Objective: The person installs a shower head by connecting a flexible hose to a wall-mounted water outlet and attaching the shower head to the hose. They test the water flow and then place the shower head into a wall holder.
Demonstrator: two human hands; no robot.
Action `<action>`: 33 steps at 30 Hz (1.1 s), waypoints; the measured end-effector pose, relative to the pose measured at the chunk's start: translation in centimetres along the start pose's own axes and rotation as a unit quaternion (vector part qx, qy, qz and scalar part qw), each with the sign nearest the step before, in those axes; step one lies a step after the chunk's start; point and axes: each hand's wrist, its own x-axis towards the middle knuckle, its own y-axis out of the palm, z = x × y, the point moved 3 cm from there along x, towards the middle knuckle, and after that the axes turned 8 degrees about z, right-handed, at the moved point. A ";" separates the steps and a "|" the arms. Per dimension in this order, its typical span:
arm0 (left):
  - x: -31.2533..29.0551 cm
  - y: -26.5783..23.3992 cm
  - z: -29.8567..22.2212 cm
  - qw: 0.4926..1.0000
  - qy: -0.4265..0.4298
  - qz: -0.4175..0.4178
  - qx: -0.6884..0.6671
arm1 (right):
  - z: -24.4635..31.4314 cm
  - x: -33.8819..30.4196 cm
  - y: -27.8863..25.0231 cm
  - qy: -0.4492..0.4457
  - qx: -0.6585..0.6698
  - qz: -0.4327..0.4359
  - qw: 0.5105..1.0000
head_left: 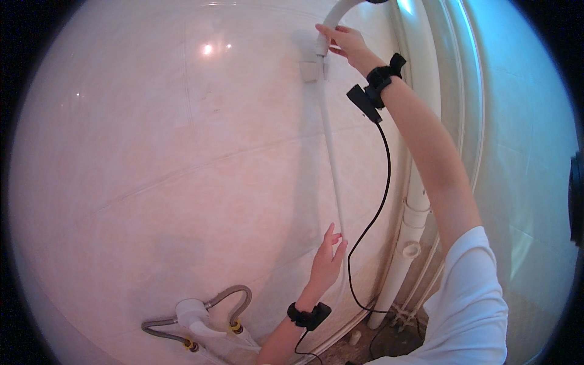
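Up at the top, my right hand (348, 44) grips the white handle (324, 42) of what looks like a hand shower. Its curved neck bends right, and a dark end is cut off by the frame's edge. From the handle's lower end a thin white hose (331, 152) runs down along the wall. Lower down, my left hand (328, 258) has its thumb and fingers around that hose, the index finger partly stretched. A small pale bracket (308, 71) sits on the wall just left of the handle. Both wrists wear black straps with small cabled devices.
At the lower left, a white wall fixture (192, 315) carries grey flexible hoses (163, 327) with yellow fittings. Thick white pipes (415, 219) stand in the corner on the right. A black cable (387, 164) hangs from my right wrist. Blue-lit tiles (523, 152) cover the right wall.
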 end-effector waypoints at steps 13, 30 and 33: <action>2.0 -0.1 1.5 0.996 -0.059 -0.013 0.066 | 0.5 -0.9 1.2 0.028 -0.017 0.031 0.999; 0.4 -0.3 2.8 0.995 -0.061 -0.003 0.075 | -1.1 -0.2 3.0 0.017 -0.118 0.052 0.992; 0.2 -0.2 2.0 0.998 -0.056 -0.006 0.015 | -0.9 0.1 3.1 0.015 -0.125 0.045 0.991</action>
